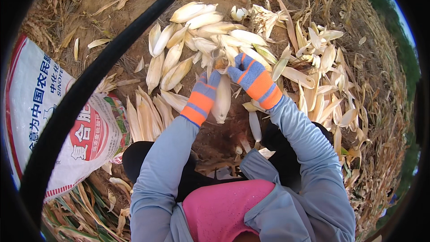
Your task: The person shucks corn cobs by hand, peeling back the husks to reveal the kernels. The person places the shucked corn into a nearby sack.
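Note:
Both my hands wear striped orange and grey-blue knit gloves. An ear of corn (221, 102) in pale, dry husk hangs between them, its blunt end pointing toward me. My left hand (204, 95) is closed along its left side near the top. At the ear's upper end, my right hand (256, 81) has its fingers curled and pinched on the husk. A little orange-brown shows between the fingertips, too small to make out. Just beyond my hands lies a heap of corn ears (192, 40), most of them wrapped in husk.
To the right spreads a pile of loose husks (329, 89). A large white printed sack (67, 125) stands at the left, with a dark strap (103, 65) crossing the view before it. More husks (145, 116) lie by my left knee. Dry stalks (376, 80) cover the ground at far right.

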Demonstrator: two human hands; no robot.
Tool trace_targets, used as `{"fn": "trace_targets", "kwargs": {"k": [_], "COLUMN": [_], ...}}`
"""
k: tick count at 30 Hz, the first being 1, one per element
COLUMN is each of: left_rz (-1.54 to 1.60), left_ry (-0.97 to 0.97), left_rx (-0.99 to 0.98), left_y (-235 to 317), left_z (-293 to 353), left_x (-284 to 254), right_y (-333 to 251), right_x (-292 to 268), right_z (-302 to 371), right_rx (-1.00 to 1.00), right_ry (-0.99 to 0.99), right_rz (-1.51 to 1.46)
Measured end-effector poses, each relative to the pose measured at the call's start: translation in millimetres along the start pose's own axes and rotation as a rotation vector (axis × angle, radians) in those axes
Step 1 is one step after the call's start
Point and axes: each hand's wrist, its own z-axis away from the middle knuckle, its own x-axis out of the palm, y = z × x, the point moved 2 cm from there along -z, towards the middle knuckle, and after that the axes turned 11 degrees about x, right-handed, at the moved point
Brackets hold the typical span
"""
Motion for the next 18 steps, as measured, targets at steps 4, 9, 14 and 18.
{"fn": "trace_targets", "kwargs": {"k": [4, 9, 14, 18], "left_rz": [0.51, 0.742, 0.764, 0.704], "left_ry": [-0.091, -0.027, 0.314, 0.58], "left_rx": [0.001, -0.065, -0.076, 0.04], "left_y": [16.2, 29.5, 34.3, 57.6], "left_z": [-10.1, 0.3, 17.6, 30.0], "left_x": [36.0, 46.5, 7.1, -48.1], "right_y": [16.6, 10.3, 1.8, -1.8], "right_x": [-16.0, -7.5, -8.2, -18.4], "right_z": [-17.1, -6.3, 10.7, 19.4], "right_rx": [0.122, 0.211, 0.187, 0.213], "right_ry": [-0.1, -0.17, -0.349, -0.369], "right_rz": [-0.143, -0.283, -0.187, -0.039]}}
